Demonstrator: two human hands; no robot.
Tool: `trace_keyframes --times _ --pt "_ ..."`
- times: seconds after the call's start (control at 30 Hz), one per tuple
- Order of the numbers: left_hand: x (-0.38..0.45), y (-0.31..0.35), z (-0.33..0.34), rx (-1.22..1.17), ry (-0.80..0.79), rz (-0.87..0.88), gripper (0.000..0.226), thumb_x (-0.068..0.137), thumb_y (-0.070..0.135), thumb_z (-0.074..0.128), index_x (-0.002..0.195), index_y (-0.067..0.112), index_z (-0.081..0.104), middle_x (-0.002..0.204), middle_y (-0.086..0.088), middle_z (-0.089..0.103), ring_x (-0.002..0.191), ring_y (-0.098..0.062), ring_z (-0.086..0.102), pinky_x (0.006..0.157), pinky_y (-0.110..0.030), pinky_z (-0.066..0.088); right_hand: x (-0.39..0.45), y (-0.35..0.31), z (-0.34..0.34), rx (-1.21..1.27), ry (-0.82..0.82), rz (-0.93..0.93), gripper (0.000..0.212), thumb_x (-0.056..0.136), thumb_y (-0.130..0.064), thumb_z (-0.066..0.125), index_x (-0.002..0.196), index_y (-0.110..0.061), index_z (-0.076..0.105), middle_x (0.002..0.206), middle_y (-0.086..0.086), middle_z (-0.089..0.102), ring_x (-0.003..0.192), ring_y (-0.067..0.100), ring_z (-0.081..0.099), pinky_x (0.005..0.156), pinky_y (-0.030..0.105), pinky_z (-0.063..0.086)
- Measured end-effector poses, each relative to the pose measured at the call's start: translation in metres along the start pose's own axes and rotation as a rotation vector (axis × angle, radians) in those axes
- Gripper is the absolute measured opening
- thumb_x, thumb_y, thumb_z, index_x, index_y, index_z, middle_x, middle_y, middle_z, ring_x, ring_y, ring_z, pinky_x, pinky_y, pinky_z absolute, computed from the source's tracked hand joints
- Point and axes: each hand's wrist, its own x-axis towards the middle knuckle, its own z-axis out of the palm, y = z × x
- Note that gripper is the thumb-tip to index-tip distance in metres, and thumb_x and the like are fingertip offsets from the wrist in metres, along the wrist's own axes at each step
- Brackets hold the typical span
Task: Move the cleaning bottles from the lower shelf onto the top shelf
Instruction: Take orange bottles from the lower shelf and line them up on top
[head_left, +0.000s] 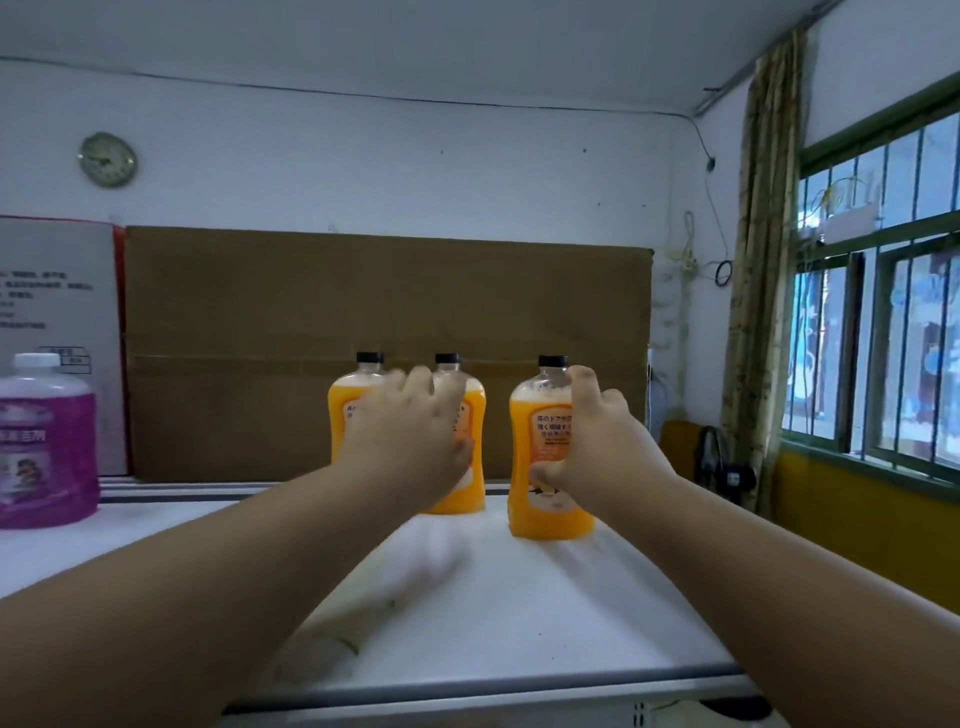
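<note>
Right hand wraps the right orange bottle, standing on the top shelf; left hand clasps the middle orange bottle, a third orange bottle just beside. Three look placed; the lower shelf is out of view, so what remains is unknown.

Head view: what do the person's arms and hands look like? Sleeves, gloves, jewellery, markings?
Both forearms are bare as far as the frame shows: no sleeve edge enters the view. The left hand and right hand are ungloved. No watch, bracelet or ring is visible, and no tattoos or markings show. The left hand is slightly motion-blurred, so small details on its fingers cannot be told.
</note>
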Motion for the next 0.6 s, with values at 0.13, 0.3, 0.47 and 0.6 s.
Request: trace_keyframes --times 0.13,0.3,0.47,0.6 --pt "-0.041 0.021 0.008 -0.241 -0.472 0.086 0.041 0.089 0.062 0.054 0.122 0.036 0.052 0.123 0.01 0.055 0.106 -0.011 0.047 0.085 -0.029 0.043 0.021 -0.001 0.018 -0.01 -0.002 0.048 0.105 0.071 -0.045 0.083 0.141 -0.039 0.005 0.126 0.01 0.043 0.092 0.023 0.059 0.073 0.036 0.057" --pt "-0.048 0.022 0.011 -0.288 -0.595 0.104 0.034 0.093 0.061 0.049 0.112 0.035 0.059 0.123 0.009 0.055 0.109 -0.012 0.046 0.094 -0.033 0.043 0.04 -0.002 0.04 -0.008 0.019 0.03 0.104 0.071 -0.045 0.083 0.141 -0.039 0.007 0.121 0.01 0.045 0.081 0.018 0.054 0.06 0.028 0.05" --pt "-0.05 0.021 0.014 -0.263 -0.585 0.091 0.037 0.092 0.063 0.046 0.111 0.034 0.058 0.119 0.007 0.055 0.107 -0.014 0.045 0.093 -0.035 0.044 0.045 -0.001 0.054 0.01 0.032 0.019 0.103 0.072 -0.045 0.083 0.141 -0.04 0.006 0.129 0.013 0.043 0.089 0.022 0.06 0.065 0.032 0.054" --pt "-0.05 0.02 0.014 -0.249 -0.594 0.093 0.036 0.091 0.064 0.044 0.111 0.036 0.056 0.119 0.009 0.054 0.106 -0.012 0.044 0.092 -0.035 0.044 0.046 -0.001 0.059 0.024 0.037 -0.001 0.104 0.073 -0.047 0.081 0.141 -0.042 0.002 0.133 0.013 0.042 0.095 0.025 0.063 0.068 0.033 0.055"
